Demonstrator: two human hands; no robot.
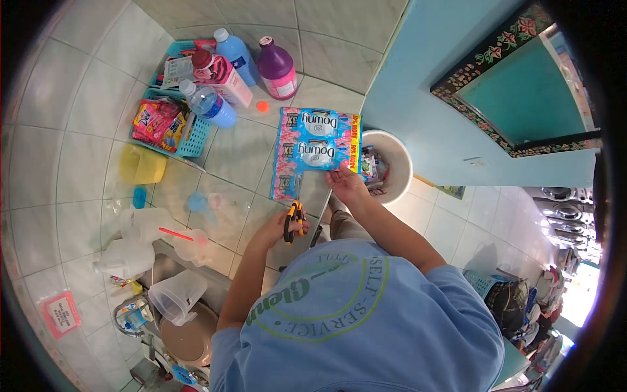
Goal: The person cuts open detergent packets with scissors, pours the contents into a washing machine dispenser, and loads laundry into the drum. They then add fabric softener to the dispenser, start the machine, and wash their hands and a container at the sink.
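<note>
My left hand is closed around black and yellow scissors, whose blades point up at the lower part of a strip of blue and pink Downy sachets. The blades meet the sachets near a cut or fold between the lower-left sachet and the rest. At the strip's lower right edge, my right hand pinches the sachets. The strip lies on the tiled counter, its printing upside down in this view.
Bottles and teal baskets of sachets stand at the back left. A white bin holding wrappers is right of the counter. Clear plastic jugs, a yellow container and a sink edge lie left. An orange cap is behind.
</note>
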